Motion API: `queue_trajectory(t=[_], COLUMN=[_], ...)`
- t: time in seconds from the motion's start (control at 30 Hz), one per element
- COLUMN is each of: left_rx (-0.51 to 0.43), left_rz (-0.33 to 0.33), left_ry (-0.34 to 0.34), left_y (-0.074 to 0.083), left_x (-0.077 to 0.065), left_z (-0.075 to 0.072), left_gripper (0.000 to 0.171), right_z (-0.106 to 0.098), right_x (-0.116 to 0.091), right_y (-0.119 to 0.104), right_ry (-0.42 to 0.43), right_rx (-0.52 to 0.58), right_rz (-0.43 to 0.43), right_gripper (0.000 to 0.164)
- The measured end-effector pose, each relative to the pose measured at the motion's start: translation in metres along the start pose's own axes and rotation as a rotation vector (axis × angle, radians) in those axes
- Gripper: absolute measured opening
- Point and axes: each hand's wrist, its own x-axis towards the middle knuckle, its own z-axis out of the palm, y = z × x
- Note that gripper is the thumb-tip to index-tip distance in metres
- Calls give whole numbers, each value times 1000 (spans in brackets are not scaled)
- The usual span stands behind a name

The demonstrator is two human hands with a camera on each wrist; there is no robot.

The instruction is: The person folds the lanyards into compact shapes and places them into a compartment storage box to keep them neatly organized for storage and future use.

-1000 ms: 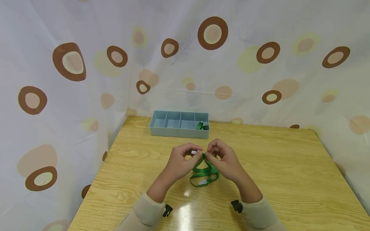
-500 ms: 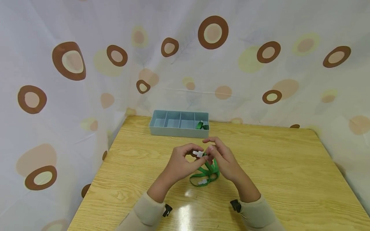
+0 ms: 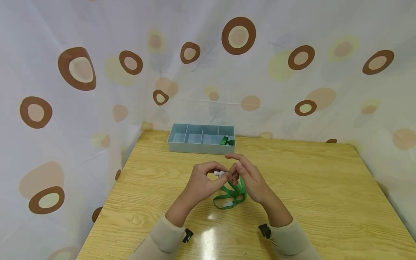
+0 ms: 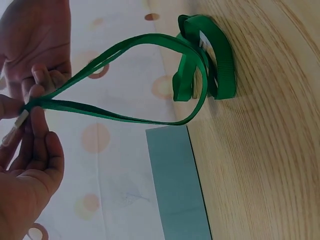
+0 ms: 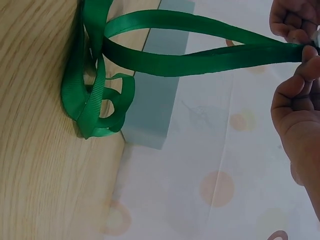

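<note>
A green lanyard (image 3: 239, 188) hangs in a loop from both hands, its lower coils on the wooden table. My left hand (image 3: 205, 182) pinches its white plastic clip (image 3: 217, 173) between thumb and fingers. Close beside it, my right hand (image 3: 255, 182) pinches the ribbon just by the clip, with its index finger stretched out above. The wrist views show the doubled green ribbon (image 4: 100, 113) running from the fingertips down to the coils (image 5: 90, 107). A second white fitting (image 3: 228, 204) lies in the coils on the table. Fingers partly hide the joint of clip and ribbon.
Behind the hands stands a blue-grey box (image 3: 185, 147) with several compartments in a row. Its rightmost compartment holds green ribbon (image 3: 225, 140) with a whitish piece. A patterned curtain (image 3: 208, 83) rises along the back and sides of the wooden table (image 3: 325, 195).
My right fingers have moved from the ribbon's side to over the clip end, the index finger now stretched out. The upper ribbon has shifted, while the lower coils and the box stay put.
</note>
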Motion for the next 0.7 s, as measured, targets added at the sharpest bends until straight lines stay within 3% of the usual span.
queue_trajectory(t=[0.2,0.43,0.5,0.7], left_rx=[-47,-144,-158,-171], left_rz=[30,68,71,52], left_ry=[36,55,60,96], left_y=[3,7,8,13], left_x=[-1,4,5,7], left_z=[-5,-12,-14,-19], left_gripper=[8,7,7,8], right_z=[2,4,5,8], right_x=[-3,-5,-4,-5], right_y=[5,14,7,17], right_ry=[32,59,50,-9], right_rx=[33,-67,-103,-184], right_rz=[49,38,39,132], right_gripper=[29,21,21,14])
